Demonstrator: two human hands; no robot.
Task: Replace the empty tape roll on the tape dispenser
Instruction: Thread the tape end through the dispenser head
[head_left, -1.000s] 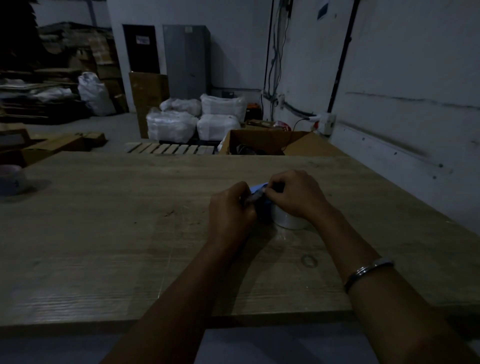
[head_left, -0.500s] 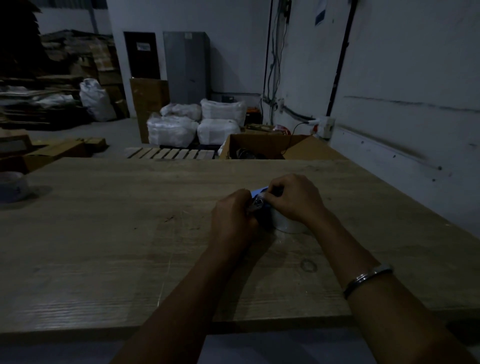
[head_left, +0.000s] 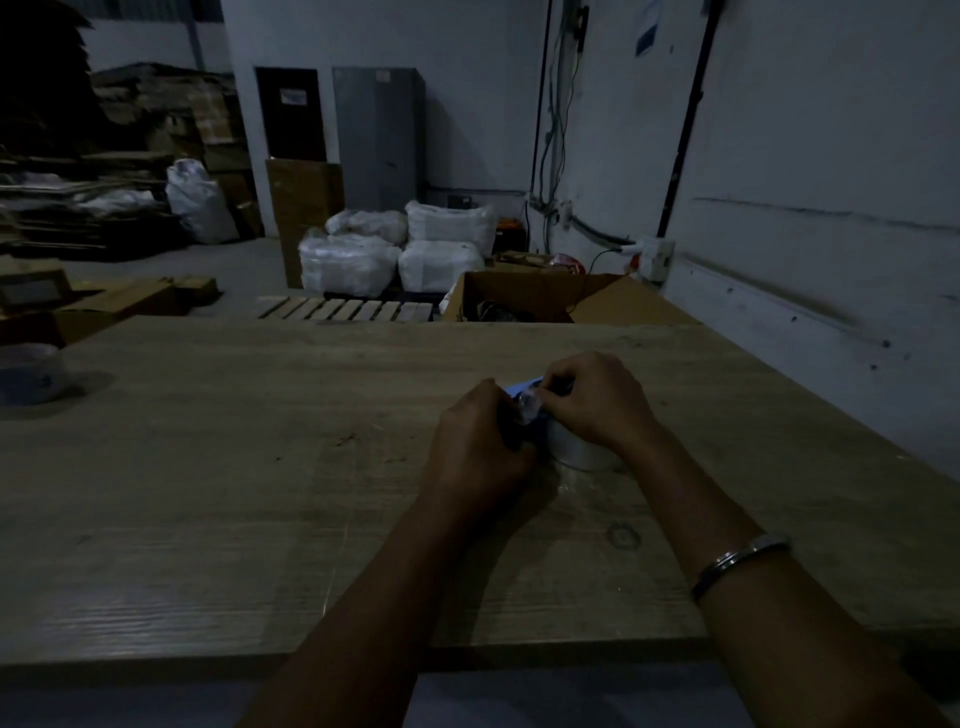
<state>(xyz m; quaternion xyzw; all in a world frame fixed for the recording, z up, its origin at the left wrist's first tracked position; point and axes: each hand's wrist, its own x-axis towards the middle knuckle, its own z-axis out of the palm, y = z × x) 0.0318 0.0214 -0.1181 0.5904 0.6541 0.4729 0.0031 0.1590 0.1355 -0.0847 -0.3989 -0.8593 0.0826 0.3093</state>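
Note:
A blue tape dispenser (head_left: 521, 387) with a clear tape roll (head_left: 582, 451) on it rests on the wooden table (head_left: 260, 467), mostly hidden by both hands. My left hand (head_left: 480, 441) grips the dispenser's dark handle from the left. My right hand (head_left: 597, 397) lies over the roll, its thumb and fingers pinching a shiny strip of tape (head_left: 529, 405) at the dispenser's front. The scene is dim and details between the hands are hard to make out.
Another tape roll (head_left: 28, 374) stands at the table's far left edge. Beyond the table lie an open cardboard box (head_left: 545, 301), a wooden pallet (head_left: 343, 309) and white sacks (head_left: 395, 254). A white wall runs along the right side.
Both hands stay on the dispenser. The right fingers have shifted slightly on the tape end, and the camera has tilted a little.

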